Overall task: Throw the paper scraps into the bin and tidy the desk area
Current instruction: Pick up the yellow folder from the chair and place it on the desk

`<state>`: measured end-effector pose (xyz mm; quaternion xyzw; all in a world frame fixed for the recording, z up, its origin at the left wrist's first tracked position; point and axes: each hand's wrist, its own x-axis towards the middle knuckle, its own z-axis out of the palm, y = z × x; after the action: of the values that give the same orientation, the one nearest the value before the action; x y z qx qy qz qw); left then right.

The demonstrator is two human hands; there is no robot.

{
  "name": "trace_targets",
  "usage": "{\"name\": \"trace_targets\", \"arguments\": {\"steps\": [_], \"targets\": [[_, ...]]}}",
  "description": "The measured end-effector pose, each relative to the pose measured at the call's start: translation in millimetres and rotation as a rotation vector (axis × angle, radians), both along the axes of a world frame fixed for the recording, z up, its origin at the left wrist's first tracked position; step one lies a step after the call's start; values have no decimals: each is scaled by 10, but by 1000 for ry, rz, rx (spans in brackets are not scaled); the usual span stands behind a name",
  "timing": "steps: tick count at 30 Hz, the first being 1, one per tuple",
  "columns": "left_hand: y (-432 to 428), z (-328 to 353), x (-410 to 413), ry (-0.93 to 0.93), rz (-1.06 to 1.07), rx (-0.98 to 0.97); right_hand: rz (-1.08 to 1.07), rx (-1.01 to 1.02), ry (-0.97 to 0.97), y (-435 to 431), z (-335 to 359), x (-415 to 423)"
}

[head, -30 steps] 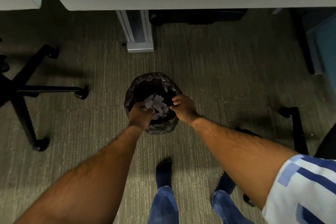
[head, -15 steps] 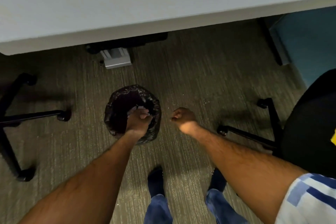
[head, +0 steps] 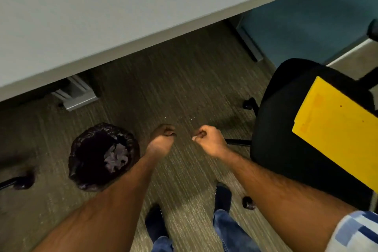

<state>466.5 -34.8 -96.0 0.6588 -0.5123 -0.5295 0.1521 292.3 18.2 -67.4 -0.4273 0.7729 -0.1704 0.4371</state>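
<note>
My left hand (head: 163,136) hangs over the carpet with its fingers curled in on nothing I can see. My right hand (head: 209,141), just beside it and not touching, is curled the same way. A pale speck shows at its fingertips (head: 194,138), and I cannot tell whether they pinch something there. The bin (head: 81,170), lined with a black bag, stands on the floor near my left hand on its outer side, apart from it. The paper scraps (head: 117,157) lie crumpled inside it. Below both hands, closer to me, are my feet in dark socks (head: 224,194) and the cuffs of blue jeans. Just off my right hand is a black chair (head: 286,129) with a yellow folder (head: 335,139) lying on its seat. Beyond my knuckles the pale counter (head: 102,26) edge runs across, with its grey metal foot (head: 76,96) on the carpet under it.
</note>
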Motion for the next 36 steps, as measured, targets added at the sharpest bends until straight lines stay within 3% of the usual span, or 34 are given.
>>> {"name": "trace_targets", "arguments": {"steps": [9, 19, 29, 36], "targets": [[-11, 400, -1380, 77, -226, -28, -125, -78, 82, 255, 438, -1248], [32, 598, -2710, 89, -554, -24, -244, -138, 407, 791, 507, -2562], [-8, 538, -3785, 55, -794, -92, -354, -58, 381, 1158, 341, -3385], [54, 492, -4374, -96, -850, -104, -384, 17, 371, 1313, 234, -3757]]}}
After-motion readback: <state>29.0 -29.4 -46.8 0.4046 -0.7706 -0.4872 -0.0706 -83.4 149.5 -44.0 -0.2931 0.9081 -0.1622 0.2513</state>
